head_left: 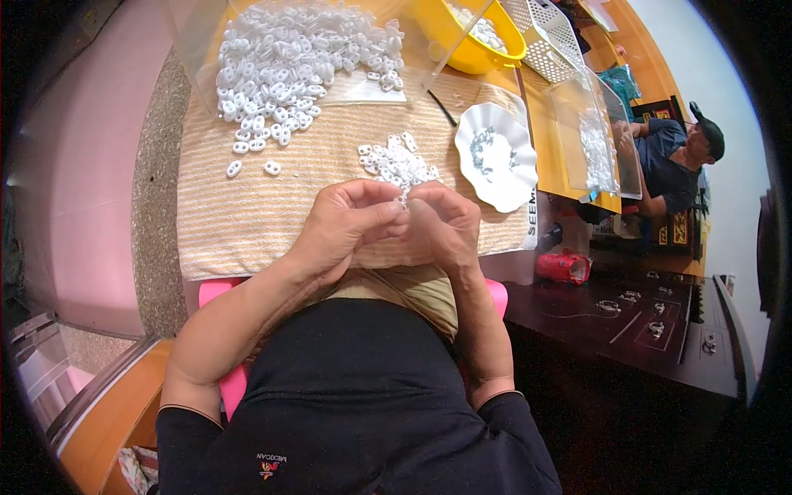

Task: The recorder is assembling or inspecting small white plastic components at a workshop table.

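A striped towel [272, 223] covers the near part of the table in front of the person. At the far right, another person [672, 169] in a dark top and cap is beside a clear box [615, 165] of white pieces. A big heap [289, 62] of white two-holed pieces fills much of a clear tray [363, 94] at the far left and spills over its near edge onto the towel. To the tray's right is a yellow basket [464, 56] of white pieces; nearer, a wavy-rimmed white dish [513, 186] holds small grey bits. The left hand [342, 224] pinches a small white piece [403, 198] between thumb and finger, close to the towel's near edge. The right hand [450, 227] is curled with its fingertips against the same spot; whether they pinch too, one cannot tell. Just beyond the fingers lies a loose pile [394, 161] of white pieces. A thin dark stick [442, 108] rests left of the dish.
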`<action>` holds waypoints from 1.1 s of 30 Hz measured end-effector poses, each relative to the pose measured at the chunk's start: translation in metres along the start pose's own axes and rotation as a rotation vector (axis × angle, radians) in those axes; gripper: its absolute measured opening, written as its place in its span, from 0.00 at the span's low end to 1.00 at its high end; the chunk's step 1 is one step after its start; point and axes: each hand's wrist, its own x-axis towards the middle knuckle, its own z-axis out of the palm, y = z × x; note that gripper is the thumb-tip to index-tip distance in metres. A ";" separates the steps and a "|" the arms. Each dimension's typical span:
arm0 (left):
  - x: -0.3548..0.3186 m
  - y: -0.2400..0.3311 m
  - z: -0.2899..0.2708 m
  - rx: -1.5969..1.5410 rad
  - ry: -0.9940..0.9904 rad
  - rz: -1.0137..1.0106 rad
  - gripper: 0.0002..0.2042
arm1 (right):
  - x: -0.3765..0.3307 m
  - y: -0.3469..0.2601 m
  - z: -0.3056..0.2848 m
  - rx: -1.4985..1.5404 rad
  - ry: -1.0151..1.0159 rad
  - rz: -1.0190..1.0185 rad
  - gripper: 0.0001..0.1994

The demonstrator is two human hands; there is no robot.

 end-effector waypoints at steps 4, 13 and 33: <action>0.001 -0.001 -0.001 0.004 -0.007 0.001 0.09 | 0.000 -0.002 0.000 -0.036 -0.010 -0.014 0.04; 0.001 -0.005 -0.001 0.016 0.006 0.000 0.09 | 0.001 0.000 -0.004 -0.195 -0.051 -0.074 0.03; 0.001 -0.010 0.000 0.255 0.008 0.144 0.08 | 0.000 -0.015 0.001 -0.126 -0.085 0.138 0.06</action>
